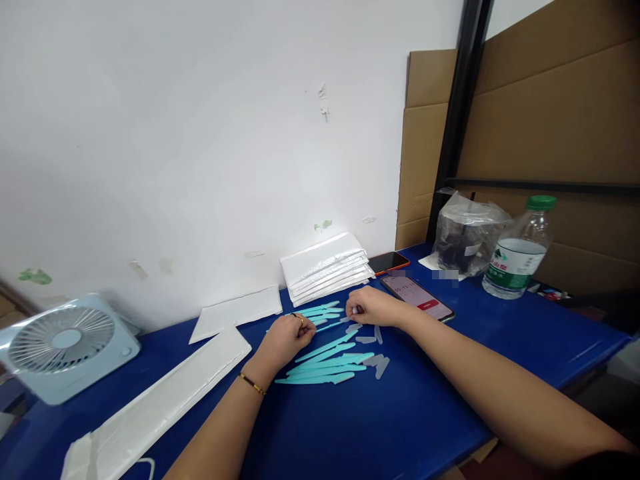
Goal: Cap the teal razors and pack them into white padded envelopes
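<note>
My left hand [293,339] is closed on the handle of a turquoise eyebrow razor [329,327], whose blade end points right. My right hand [373,307] is pinched just past that end; what sits between its fingertips is too small to make out. Several more turquoise razors [325,363] lie fanned out in front of the hands, and another group [320,310] rests behind them. Loose translucent blade caps [367,340] are scattered below my right hand, some close to the razor tips.
White padded envelopes [325,257] are stacked against the wall, with others [165,393] lying at left. A small fan [67,343] stands far left. Two phones [417,298], a bagged cup [465,233] and a water bottle [520,250] occupy the right side of the blue table [400,427].
</note>
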The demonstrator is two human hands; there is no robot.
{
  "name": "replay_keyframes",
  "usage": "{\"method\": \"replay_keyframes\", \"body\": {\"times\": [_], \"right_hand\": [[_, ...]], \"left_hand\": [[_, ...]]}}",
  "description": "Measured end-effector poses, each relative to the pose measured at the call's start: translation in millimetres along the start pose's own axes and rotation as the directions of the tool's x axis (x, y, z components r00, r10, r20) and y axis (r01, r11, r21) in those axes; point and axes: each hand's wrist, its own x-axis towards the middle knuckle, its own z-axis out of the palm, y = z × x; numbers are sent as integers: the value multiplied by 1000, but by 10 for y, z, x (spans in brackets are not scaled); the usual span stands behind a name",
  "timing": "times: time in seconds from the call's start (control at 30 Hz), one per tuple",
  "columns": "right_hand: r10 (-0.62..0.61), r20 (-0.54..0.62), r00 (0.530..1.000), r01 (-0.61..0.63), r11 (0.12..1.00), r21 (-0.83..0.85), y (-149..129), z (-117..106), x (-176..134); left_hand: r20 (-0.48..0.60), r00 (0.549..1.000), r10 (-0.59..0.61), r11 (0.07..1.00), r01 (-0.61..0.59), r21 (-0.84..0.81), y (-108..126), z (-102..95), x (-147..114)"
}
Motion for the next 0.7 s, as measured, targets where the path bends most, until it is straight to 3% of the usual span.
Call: {"method": "replay_keyframes", "body": {"times": [0.2, 0.37, 0.43, 0.57, 0.7], "right_hand": [[-31, -44, 999, 33, 999, 29, -147, 124, 114], [31, -57, 998, -25, 994, 109, -81, -13, 43], [-3, 14, 1000, 1, 986, 164, -31, -93, -19], [-62, 119, 991, 37, 979, 200, 15, -141, -64], [5, 134, 991, -24, 990, 139, 32, -150, -55]], "left_hand": [[-22, 1000, -21, 999, 22, 42, -35, 21, 18], [-156, 984, -81, 994, 91, 57, -61, 3, 6], [-103, 992, -79, 997, 77, -15, -14, -27, -11], [115, 993, -22, 985, 41, -167, 77, -52, -35], [137, 990, -41, 980, 66, -187, 23, -3, -19]]}}
